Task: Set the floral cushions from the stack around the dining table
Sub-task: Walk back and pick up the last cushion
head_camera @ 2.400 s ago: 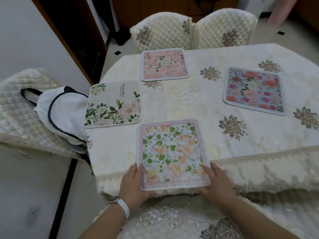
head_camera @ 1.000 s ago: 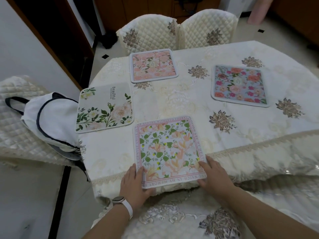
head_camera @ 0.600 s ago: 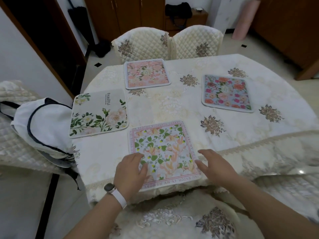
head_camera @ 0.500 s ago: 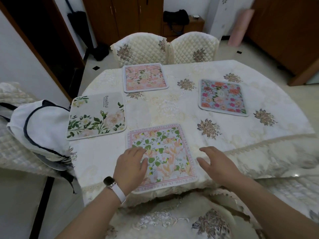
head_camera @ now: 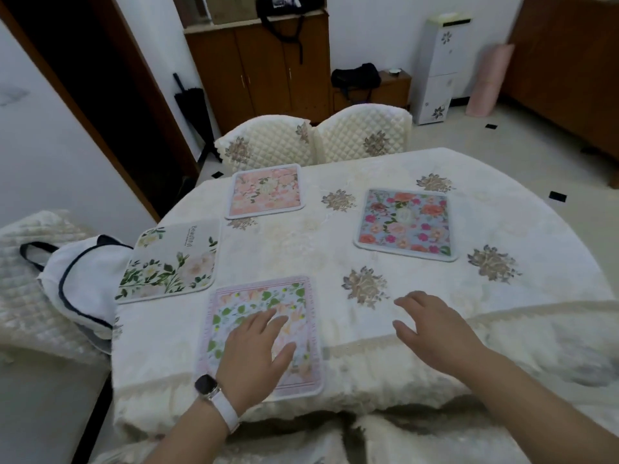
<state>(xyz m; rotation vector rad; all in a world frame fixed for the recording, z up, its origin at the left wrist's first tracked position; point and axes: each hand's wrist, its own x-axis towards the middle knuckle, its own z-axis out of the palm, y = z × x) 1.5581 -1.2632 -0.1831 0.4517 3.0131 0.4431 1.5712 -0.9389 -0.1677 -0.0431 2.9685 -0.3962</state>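
Several flat floral cushions lie on the cream-clothed dining table (head_camera: 435,296). Nearest me is a green-leaf and peach cushion (head_camera: 234,306) at the front edge. My left hand (head_camera: 258,353), wearing a white-strapped watch, hovers or rests over its lower half with fingers spread. My right hand (head_camera: 432,326) is open above the bare cloth to the cushion's right, holding nothing. A cream cushion with green sprays (head_camera: 170,262) lies at the left edge, a pink one (head_camera: 266,190) at the far side, and a blue one with red flowers (head_camera: 405,224) on the right.
Two quilted cream chairs (head_camera: 315,139) stand at the far side and another chair (head_camera: 23,289) on the left carries a white bag (head_camera: 83,283). Wooden cabinets (head_camera: 261,72) and a dark doorway (head_camera: 100,95) stand behind. A chair back (head_camera: 301,443) is right below my arms.
Both hands have let go of the near cushion's bottom corners. My left hand slid up onto it, my right moved off to the right. The view has tilted up to show the room.
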